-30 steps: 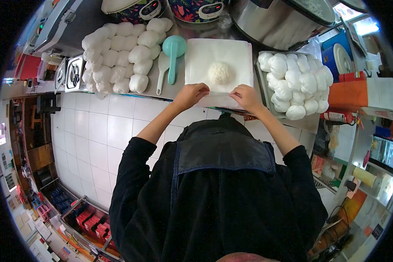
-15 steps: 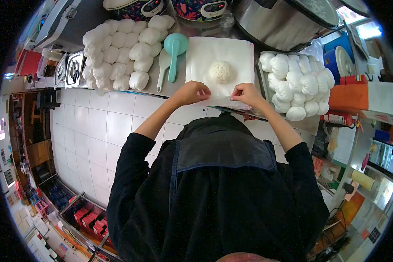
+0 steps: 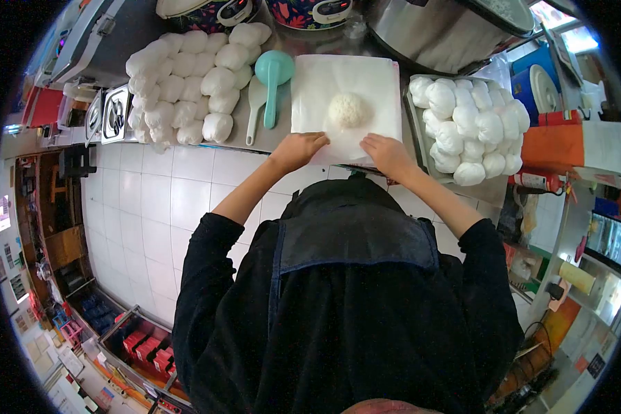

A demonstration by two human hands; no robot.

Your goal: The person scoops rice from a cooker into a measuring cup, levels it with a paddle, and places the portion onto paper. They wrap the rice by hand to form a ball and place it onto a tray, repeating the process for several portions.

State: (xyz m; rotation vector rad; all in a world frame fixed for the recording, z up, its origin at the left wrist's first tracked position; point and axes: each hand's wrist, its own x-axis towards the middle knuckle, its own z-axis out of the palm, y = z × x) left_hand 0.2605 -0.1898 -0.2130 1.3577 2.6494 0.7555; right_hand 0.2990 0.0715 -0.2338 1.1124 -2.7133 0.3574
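So I had both hands down at the near edge of the stack of thin white square wrapping sheets [image 3: 345, 83] on the steel surface [image 3: 269, 141]. My left hand [image 3: 298, 150] sat on the near-left corner, fingers curled and pressed onto the sheet, and my right hand [image 3: 386, 153] was on the near-right edge, fingers flatter. Can't honestly tell whether either one had the top sheet pinched or was just resting on it. The round lump of sticky white rice [image 3: 346, 109] sat in the middle of the sheet, just beyond my fingertips and between the two hands, not touching either.

The rice looked grainy and bumpy, the sheets smooth and a bit translucent. Left of the stack lay a teal plastic rice scoop [image 3: 273, 77] with a pale paddle [image 3: 257, 103] next to it, then a pile of smooth white wrapped bundles [image 3: 186, 79]. On the right, a metal tray [image 3: 421, 148] held more of the same bundles.

Compared with half a second earlier, my right hand had dropped from lifting the edge to lying flatter on the sheet, and both hands had crept slightly closer to the rice.
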